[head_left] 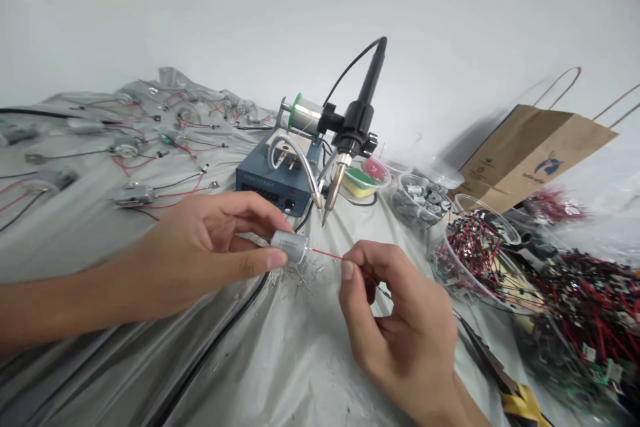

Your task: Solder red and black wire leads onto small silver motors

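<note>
Motor in left hand's fingertips

Desk: soldering station near back edge, motors toward left edge, tubs toward right edge, bag behind tubs.

Electronics workshop: soldering iron, solder spool, wired motors
</note>
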A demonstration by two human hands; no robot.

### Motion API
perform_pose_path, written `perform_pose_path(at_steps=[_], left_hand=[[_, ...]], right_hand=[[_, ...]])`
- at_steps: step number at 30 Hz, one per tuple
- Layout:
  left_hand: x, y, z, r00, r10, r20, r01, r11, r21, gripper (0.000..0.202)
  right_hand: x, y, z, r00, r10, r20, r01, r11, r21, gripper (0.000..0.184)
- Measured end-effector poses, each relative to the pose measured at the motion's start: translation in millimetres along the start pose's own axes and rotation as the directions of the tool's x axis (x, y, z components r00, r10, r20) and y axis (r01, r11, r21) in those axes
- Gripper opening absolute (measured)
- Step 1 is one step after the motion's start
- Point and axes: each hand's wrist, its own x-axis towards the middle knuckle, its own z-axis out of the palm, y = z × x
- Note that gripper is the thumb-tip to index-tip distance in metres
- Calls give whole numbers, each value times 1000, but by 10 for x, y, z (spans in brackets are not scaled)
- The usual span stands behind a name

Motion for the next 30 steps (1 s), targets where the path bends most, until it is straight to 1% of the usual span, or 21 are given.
perform_pose_path(at_steps=[6, 12, 17, 21, 23, 25, 28, 30], left_hand=[[9, -18, -24, 1000, 5, -27, -4, 998, 59, 21], [15, 27, -19, 998, -59, -4, 59, 997, 39, 20], [22, 59, -16, 997, -78, 1, 78, 996, 47, 21], [19, 43, -43, 996, -85, 3, 84, 995, 53, 25], [21, 18, -64, 996, -84, 2, 84, 995, 49, 26], [27, -12, -84, 996, -86, 9, 86, 995, 52, 26], [37, -49, -100, 994, -107, 25, 105, 993, 63, 29], [39, -54, -98, 994, -106, 39, 103, 992, 69, 29]], right_hand=[[20, 2, 21, 1000, 21, -5, -21, 999, 27, 10], [17, 21, 26, 998, 58, -10, -57, 997, 60, 11], [18, 1, 47, 997, 69, -17, -67, 995, 79, 11], [25, 11, 42, 997, 75, -13, -73, 992, 103, 11], [37, 46, 14, 998, 54, 16, -56, 991, 124, 10], [54, 92, -28, 995, 41, 88, -55, 984, 167, 10], [77, 144, -94, 982, 63, 177, -105, 966, 236, 10], [83, 158, -131, 980, 77, 185, -123, 959, 254, 11]])
